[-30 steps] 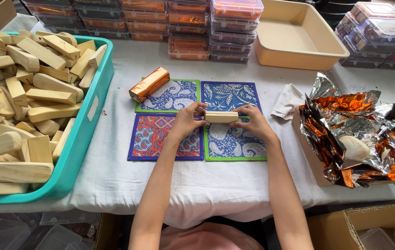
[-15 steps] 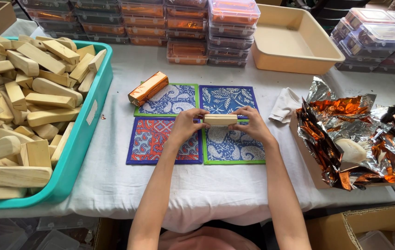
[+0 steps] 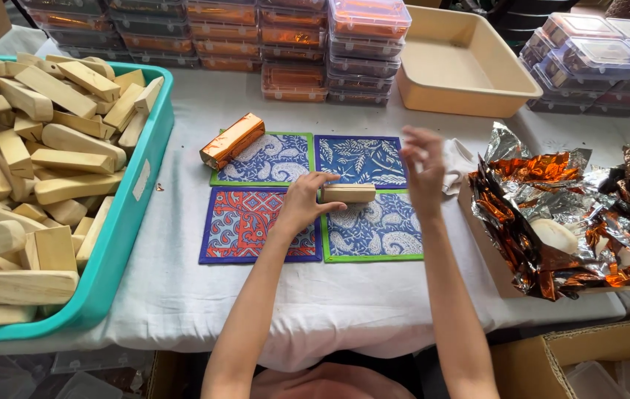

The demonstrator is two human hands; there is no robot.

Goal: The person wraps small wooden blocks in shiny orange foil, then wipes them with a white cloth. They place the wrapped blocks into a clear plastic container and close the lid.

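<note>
Lifting off wooden block [image 3: 349,193], right hand [image 3: 423,166]; left hand [image 3: 301,201] still gripping

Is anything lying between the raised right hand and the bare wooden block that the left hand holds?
Nothing visible. The right hand is lifted above the mats, apart from the wooden block, with only flat patterned mats beneath. The left hand grips the block's left end.

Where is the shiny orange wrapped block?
In the head view, the orange foil-wrapped block lies slanted on the top-left corner of the green-edged blue mat, just right of the teal bin of wooden blocks.
</note>
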